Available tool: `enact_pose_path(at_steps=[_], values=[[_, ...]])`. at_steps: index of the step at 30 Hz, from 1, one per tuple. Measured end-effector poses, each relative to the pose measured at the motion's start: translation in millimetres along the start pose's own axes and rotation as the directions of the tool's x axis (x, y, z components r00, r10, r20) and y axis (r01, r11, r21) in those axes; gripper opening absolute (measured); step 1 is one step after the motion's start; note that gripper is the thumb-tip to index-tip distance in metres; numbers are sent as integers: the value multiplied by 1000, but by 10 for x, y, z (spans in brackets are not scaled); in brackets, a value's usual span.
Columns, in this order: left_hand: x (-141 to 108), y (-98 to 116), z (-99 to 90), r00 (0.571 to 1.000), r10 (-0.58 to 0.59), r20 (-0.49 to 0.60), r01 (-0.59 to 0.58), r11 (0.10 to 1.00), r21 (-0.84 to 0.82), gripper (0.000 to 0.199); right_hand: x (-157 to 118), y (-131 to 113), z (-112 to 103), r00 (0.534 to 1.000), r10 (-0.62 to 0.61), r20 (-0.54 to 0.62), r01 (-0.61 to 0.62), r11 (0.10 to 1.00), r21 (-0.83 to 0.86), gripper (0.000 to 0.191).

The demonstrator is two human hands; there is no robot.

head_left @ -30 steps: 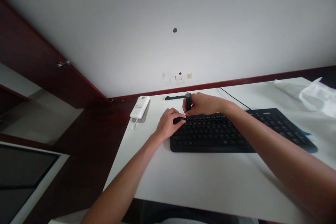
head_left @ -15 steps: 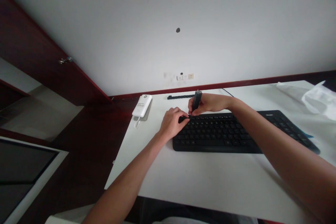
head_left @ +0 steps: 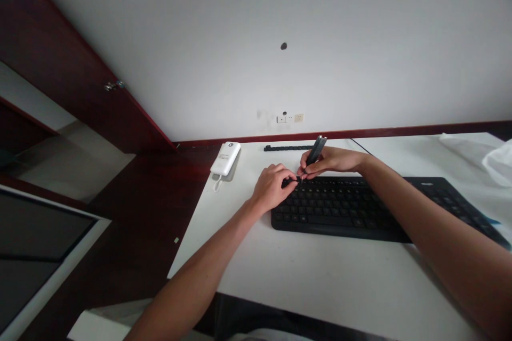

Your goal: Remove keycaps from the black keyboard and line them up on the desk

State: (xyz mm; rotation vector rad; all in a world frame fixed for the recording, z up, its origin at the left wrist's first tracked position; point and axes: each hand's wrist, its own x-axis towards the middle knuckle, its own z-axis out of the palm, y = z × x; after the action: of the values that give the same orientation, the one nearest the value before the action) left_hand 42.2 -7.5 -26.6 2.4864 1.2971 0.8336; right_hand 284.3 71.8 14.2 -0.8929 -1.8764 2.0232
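A black keyboard [head_left: 332,208] lies on the white table. My left hand [head_left: 274,185] is at its upper left corner, thumb and index finger closed round that edge. My right hand [head_left: 330,160] grips a dark hand tool [head_left: 317,150] with a two-part handle and silvery ends. The tool leans, its lower end down at the keyboard's top edge, close to my left fingertips. What exactly the tip touches is too small to tell. Behind my hands lies a narrow black strip [head_left: 286,147] with a notched edge, its right end hidden by my right hand.
A white power bank [head_left: 226,159] with a short cable stands near the table's left edge. Crumpled white plastic [head_left: 498,162] lies at the right. A thin black cord [head_left: 360,143] runs at the back, below the wall sockets [head_left: 290,118]. A dark red door [head_left: 80,64] is at left.
The tool in my right hand has tipped further to the right. Both hands keep their place at the keyboard's upper left. The whole view has shifted slightly.
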Motion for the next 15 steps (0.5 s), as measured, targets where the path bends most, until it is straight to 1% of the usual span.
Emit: enact_pose_path(at_steps=[6, 10, 13, 15], values=[[7, -24, -4, 1000, 6, 12, -6, 999, -46, 6, 51, 124, -53, 1000, 24, 0, -24, 994, 106, 35], [5, -21, -8, 1000, -2, 17, 3, 998, -56, 6, 77, 150, -48, 998, 51, -27, -46, 987, 155, 35], [-4, -7, -16, 1000, -9, 14, 10, 997, -76, 11, 73, 107, -24, 998, 60, -36, -55, 990, 126, 35], [-11, 4, -19, 1000, -2, 16, 4, 997, -79, 19, 64, 54, -2, 998, 53, -40, -50, 996, 77, 36]])
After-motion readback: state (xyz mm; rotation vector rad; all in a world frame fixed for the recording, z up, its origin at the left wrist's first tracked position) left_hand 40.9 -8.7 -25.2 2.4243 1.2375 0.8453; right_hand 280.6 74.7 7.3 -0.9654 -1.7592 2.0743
